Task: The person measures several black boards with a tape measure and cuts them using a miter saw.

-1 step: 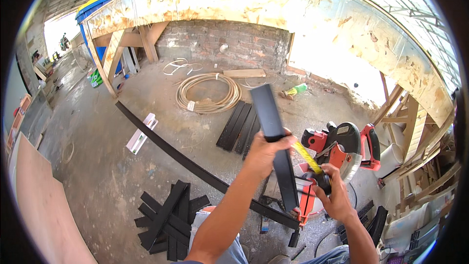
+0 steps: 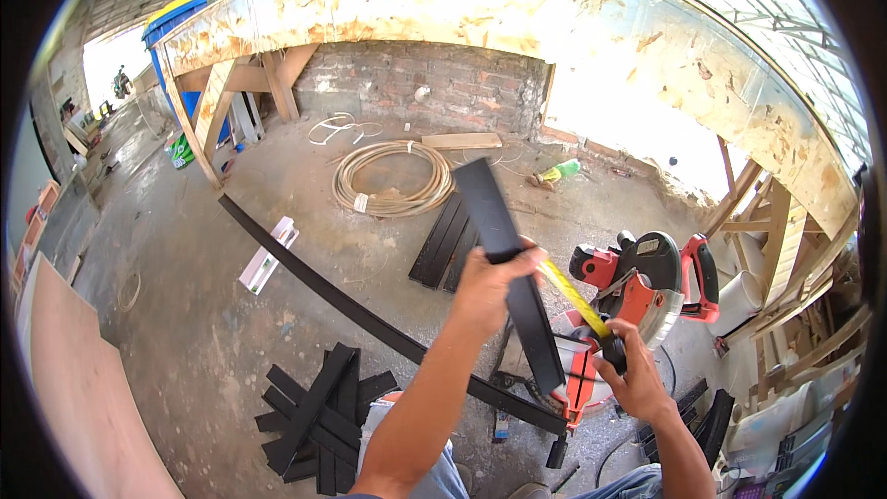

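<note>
Head view — left hand point(image 2: 488, 285) grips flat black board offcut point(image 2: 506, 259), right hand point(image 2: 631, 377) at four o'clock pinches yellow tape measure point(image 2: 575, 298) — keep tape taut, flush along board.

Just one view here, a fisheye cam up on the person's head, tilted down and forward over a dusty concrete floor point(image 2: 231, 314). Both forearms come in from the bottom edge, so the hands sit close to the lens, while the brick back wall point(image 2: 443, 83) is far off. Straight timber beams bend near the dark round rim.
</note>
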Demonstrator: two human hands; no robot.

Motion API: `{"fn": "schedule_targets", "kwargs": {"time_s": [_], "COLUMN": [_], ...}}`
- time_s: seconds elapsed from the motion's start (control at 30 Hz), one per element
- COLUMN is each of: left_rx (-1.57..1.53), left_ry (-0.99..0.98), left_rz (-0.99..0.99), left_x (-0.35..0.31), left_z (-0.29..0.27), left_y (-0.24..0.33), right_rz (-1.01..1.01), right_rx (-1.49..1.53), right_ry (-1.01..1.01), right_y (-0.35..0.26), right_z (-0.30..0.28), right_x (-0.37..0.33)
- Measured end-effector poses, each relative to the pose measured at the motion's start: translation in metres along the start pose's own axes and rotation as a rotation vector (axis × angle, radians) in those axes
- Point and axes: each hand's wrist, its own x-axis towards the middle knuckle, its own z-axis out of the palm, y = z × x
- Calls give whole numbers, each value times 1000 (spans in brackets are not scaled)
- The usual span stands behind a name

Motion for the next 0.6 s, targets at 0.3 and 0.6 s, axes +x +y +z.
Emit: {"fn": "schedule_targets", "kwargs": {"time_s": [0.3,0.6], "left_rx": [-424,-480], "left_ry": [89,-230], "left_rz": [38,75], "left_x": [-4,-10], "left_z": [-7,19], "left_y": [16,-21], "right_rz": [272,102], "right_rx": [384,314], "right_ry": [-56,-100], "right_y": [14,-25], "right_z": [-10,-8], "right_x": [-14,6]}}
